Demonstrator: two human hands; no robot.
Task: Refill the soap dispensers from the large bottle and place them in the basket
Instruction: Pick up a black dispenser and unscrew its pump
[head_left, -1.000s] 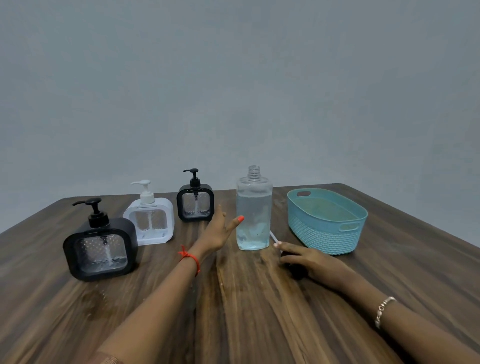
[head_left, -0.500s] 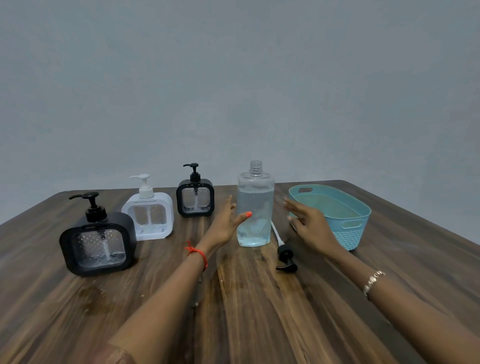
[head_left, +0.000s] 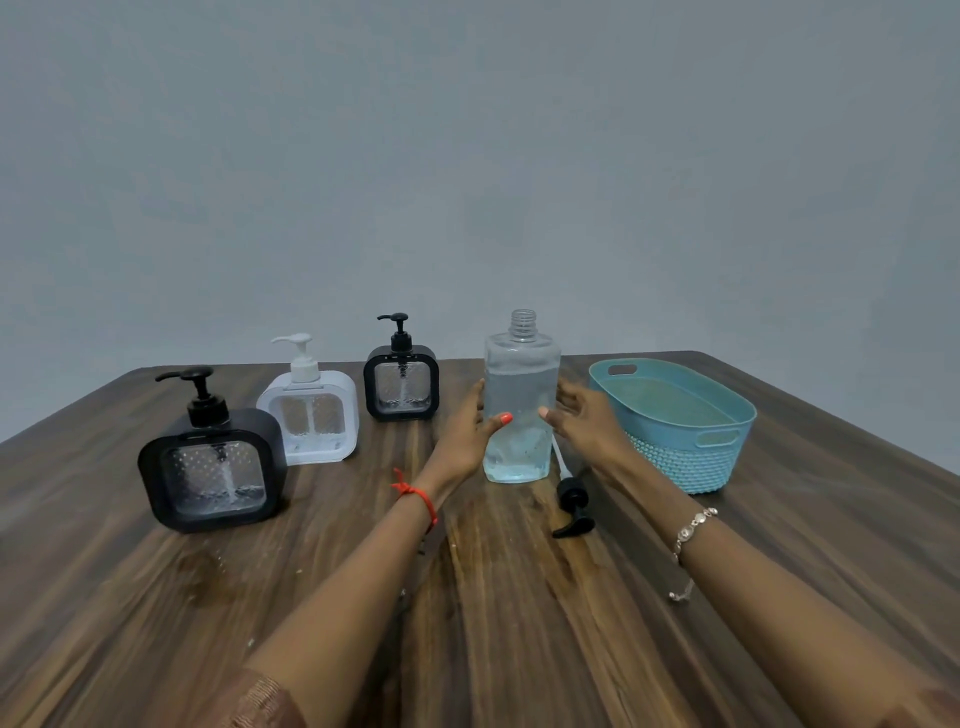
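The large clear bottle (head_left: 521, 374) stands uncapped near the table's middle, about two-thirds full of clear liquid. My left hand (head_left: 467, 434) clasps its left side, with the thumb across the front. My right hand (head_left: 587, 423) clasps its right side the same way. The bottle's black pump head (head_left: 571, 501) lies on the table just in front and to the right, its white tube running behind my right hand. Three square dispensers stand to the left with pumps on: a big black dispenser (head_left: 212, 470), a white dispenser (head_left: 307, 418) and a small black dispenser (head_left: 401, 388). The teal basket (head_left: 691, 462) sits to the right, with nothing in it.
Everything rests on a dark wooden table (head_left: 519, 623) that ends shortly behind the objects, before a plain grey wall. A wet-looking smear (head_left: 208, 569) marks the wood in front of the big black dispenser.
My right hand left the pump head lying on the table and rose to the bottle's right side. My left hand closed in onto the bottle's left side.
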